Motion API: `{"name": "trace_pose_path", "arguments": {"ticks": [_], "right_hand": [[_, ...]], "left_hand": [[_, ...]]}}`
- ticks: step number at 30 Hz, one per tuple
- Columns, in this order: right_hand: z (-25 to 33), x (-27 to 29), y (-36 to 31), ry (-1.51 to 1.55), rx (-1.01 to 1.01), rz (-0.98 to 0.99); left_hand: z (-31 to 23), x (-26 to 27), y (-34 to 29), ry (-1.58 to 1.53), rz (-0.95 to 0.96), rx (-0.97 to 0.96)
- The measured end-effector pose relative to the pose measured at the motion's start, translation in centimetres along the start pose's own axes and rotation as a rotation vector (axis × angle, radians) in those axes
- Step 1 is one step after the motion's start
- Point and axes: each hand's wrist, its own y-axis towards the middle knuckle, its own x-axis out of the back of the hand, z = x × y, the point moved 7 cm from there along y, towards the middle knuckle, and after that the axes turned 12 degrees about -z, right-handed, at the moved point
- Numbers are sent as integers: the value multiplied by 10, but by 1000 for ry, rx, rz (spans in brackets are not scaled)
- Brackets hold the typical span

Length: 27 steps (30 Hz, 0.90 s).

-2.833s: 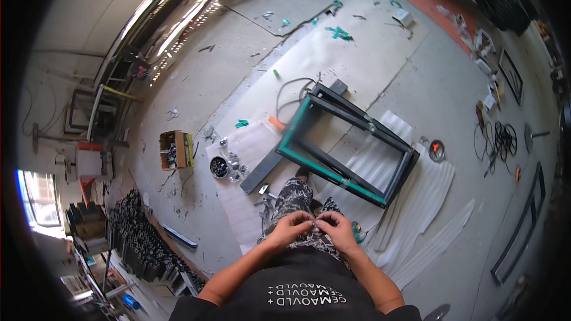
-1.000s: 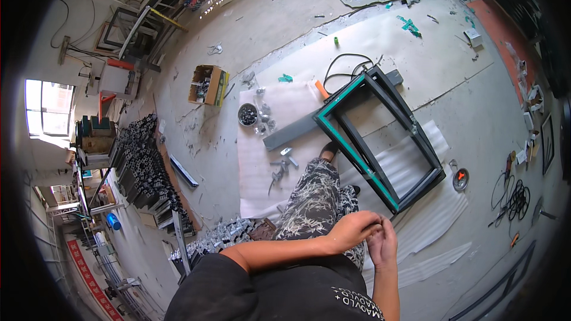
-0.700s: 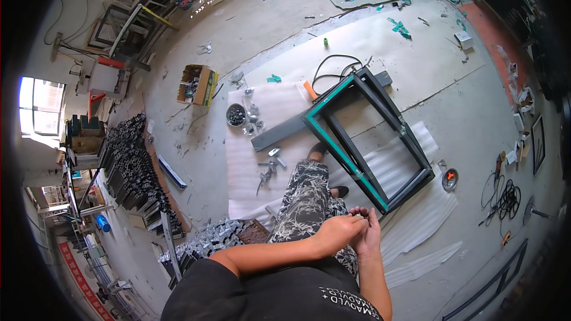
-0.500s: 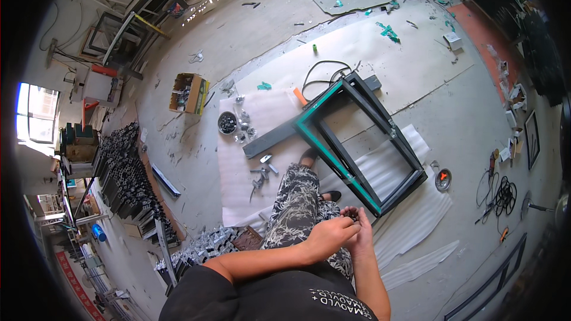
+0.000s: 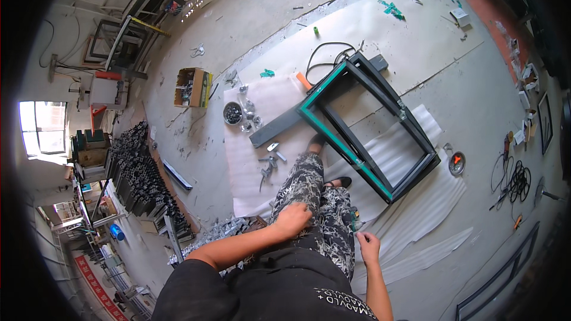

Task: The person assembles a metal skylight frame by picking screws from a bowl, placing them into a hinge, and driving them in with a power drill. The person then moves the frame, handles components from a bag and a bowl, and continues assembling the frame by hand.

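While the left hand (image 5: 292,220) rests loosely curled on the patterned trousers (image 5: 315,202) and the right hand (image 5: 369,244) hangs half-closed beside them, apparently empty, the green-edged frame (image 5: 369,122) lies just beyond, foam sheet (image 5: 262,142) with scattered brackets (image 5: 269,163) to its left.

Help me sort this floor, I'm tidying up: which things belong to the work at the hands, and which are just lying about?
In use: left hand on the trouser leg, right hand beside it, frame, brackets, foam sheet.
Lying about: cardboard box, bowl of screws, cable coil, stacked profiles.
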Motion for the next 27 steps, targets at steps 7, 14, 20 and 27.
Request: {"name": "trace_pose_path", "arguments": {"ticks": [7,14,20,27], "right_hand": [[-9,-39,-35,-442,-74,304],[9,-96,-39,-487,21,478],[47,-112,-97,225,-178,895],[118,-119,-178,808,-1215,1051]], "left_hand": [[24,-20,-12,-31,90,-79],[77,11,-41,-156,483,339],[121,39,-95,-462,1183,690],[203,47,-106,-703,1569,468]]}}
